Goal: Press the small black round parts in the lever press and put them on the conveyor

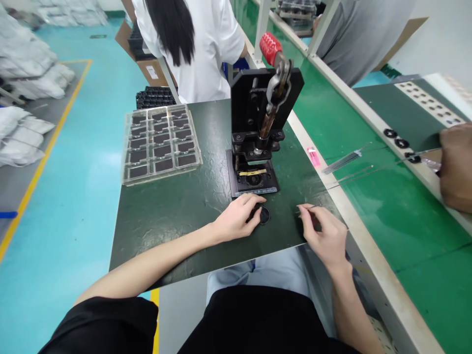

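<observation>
Black sleeves (258, 319), left hand (236, 219) on ring (264, 215), right hand (326, 236)'s pin (305, 208) pointing left

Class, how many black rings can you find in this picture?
4: three rings in a row on the right-hand dark mat, near a co-worker's hand; one ring under the left hand. More may be hidden.

No writing is showing legibly: the white label (151, 72) on the carton (142, 64) and the yellow strip (252, 172) on the press (254, 93), ahead of the left hand (236, 219), are too blurred to read.
</observation>
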### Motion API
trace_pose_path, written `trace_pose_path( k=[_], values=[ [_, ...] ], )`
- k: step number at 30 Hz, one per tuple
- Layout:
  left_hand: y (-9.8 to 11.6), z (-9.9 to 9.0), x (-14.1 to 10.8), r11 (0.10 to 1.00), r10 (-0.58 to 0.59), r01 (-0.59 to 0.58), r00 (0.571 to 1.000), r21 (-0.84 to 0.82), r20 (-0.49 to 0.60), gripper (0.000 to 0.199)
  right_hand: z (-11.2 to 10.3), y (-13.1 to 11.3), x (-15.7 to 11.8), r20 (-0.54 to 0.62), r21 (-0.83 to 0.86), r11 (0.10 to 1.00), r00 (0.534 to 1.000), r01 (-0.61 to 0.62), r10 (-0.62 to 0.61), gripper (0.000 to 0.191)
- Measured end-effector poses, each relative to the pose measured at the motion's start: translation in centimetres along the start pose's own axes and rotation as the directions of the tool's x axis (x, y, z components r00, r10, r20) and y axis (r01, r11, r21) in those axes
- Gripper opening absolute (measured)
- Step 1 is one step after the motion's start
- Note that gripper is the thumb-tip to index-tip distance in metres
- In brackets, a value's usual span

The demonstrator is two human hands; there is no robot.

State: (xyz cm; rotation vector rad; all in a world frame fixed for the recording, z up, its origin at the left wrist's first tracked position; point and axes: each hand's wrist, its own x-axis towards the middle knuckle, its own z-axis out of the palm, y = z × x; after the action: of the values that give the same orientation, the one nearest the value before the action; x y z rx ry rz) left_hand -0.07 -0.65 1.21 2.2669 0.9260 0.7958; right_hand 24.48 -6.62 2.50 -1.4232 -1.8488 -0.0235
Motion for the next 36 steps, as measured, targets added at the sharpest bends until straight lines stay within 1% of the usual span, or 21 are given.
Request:
trace_pose_path(
  k=[2,3,5,6,7,8,10,11,13,15,16,20,25,30,33,36],
  values=[
    [0.2,0.0,-0.1,0.998,0.026,-0.025,0.999,0.065,-0.026,0.026,0.6,0.0,-0.5,0.052,0.046,0.998,0.998,-0.03,0.028,0.012],
    [0.3,0.0,-0.1,0.995,0.039,-0.036,0.999,0.095,-0.03,0.028,0.8,-0.1,-0.6,0.058,0.069,0.997,0.997,-0.045,0.041,0.013],
    [0.4,0.0,-0.2,0.99,0.057,-0.054,0.998,0.129,-0.02,0.037,1.0,-0.6,-0.7,0.013,0.124,0.988,0.995,-0.096,0.096,0.014],
    [0.5,0.0,-0.3,0.989,0.061,-0.06,0.998,0.133,-0.006,0.043,1.1,-0.9,-0.6,-0.019,0.17,0.975,0.989,-0.14,0.146,0.014],
    [0.5,0.0,-0.4,0.989,0.064,-0.064,0.998,0.13,0.01,0.049,1.2,-1.3,-0.4,-0.035,0.231,0.953,0.978,-0.194,0.208,0.014],
    [0.4,0.0,-0.4,0.99,0.062,-0.065,0.998,0.123,0.026,0.053,1.5,-1.7,-0.2,-0.025,0.301,0.92,0.963,-0.25,0.27,0.013],
    [0.2,0.0,-0.5,0.993,0.046,-0.051,0.998,0.102,0.054,0.055,2.4,-2.5,0.3,0.056,0.437,0.837,0.938,-0.33,0.341,0.013],
    [0.1,0.0,-0.5,0.995,0.036,-0.042,0.997,0.091,0.064,0.054,2.9,-2.8,0.5,0.107,0.488,0.802,0.936,-0.344,0.336,0.013],
    [-0.1,0.0,-0.5,0.998,0.019,-0.024,0.998,0.065,0.065,0.05,4.0,-3.2,0.9,0.21,0.544,0.767,0.94,-0.34,0.268,0.013],
    [-0.3,0.1,-0.5,0.999,0.013,-0.014,0.999,0.033,0.039,0.05,4.8,-3.1,1.1,0.298,0.546,0.768,0.934,-0.335,0.196,0.013],
    [-0.4,0.2,-0.5,1.0,0.012,-0.013,1.0,0.013,0.023,0.051,5.0,-3.0,1.1,0.32,0.534,0.776,0.93,-0.336,0.183,0.013],
    [-0.4,0.3,-0.3,0.999,0.006,-0.005,1.0,-0.053,0.003,0.055,4.9,-2.4,1.1,0.296,0.481,0.808,0.93,-0.34,0.216,0.012],
    [-0.3,0.4,0.0,0.996,-0.035,0.035,0.999,-0.076,0.004,0.059,4.7,-2.3,1.3,0.323,0.443,0.841,0.931,-0.31,0.172,0.012],
    [-0.3,0.5,0.1,0.992,-0.064,0.064,0.998,-0.112,0.0,0.062,4.8,-2.3,1.3,0.291,0.43,0.859,0.943,-0.277,0.159,0.012],
    [-0.3,0.5,0.1,0.989,-0.081,0.08,0.997,-0.122,-0.001,0.06,4.7,-2.4,1.3,0.278,0.405,0.881,0.951,-0.244,0.136,0.012],
    [-0.2,0.5,0.1,0.987,-0.083,0.082,0.997,-0.136,-0.004,0.058,4.6,-2.7,1.4,0.254,0.353,0.919,0.963,-0.176,0.087,0.013]
  ],
)
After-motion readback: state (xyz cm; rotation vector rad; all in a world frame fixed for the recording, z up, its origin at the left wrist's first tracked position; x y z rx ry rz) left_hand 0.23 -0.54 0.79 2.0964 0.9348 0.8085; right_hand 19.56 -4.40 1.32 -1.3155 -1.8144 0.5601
